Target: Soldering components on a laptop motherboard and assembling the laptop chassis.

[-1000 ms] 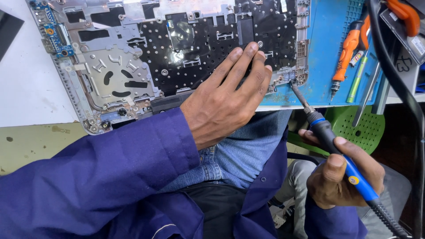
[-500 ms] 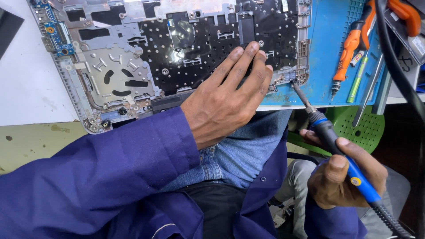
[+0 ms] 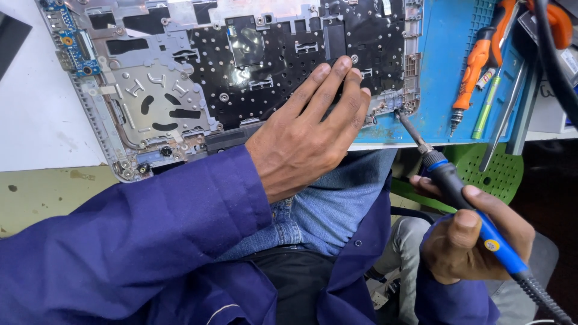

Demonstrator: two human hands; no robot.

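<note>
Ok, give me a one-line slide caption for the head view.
Left hand pressed flat on an opened laptop chassis while the right hand touches a blue-handled soldering iron to its corner.

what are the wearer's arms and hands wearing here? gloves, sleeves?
No gloves: the left hand and right hand are both bare. Both arms wear dark blue work-coat sleeves with loose cuffs ending at the wrists. No rings or watch visible.

Left hand [image 3: 301, 141] flat on opened laptop chassis [image 3: 198, 78], right hand [image 3: 475, 241] around blue soldering iron [image 3: 463, 207], tip at chassis corner.
</note>
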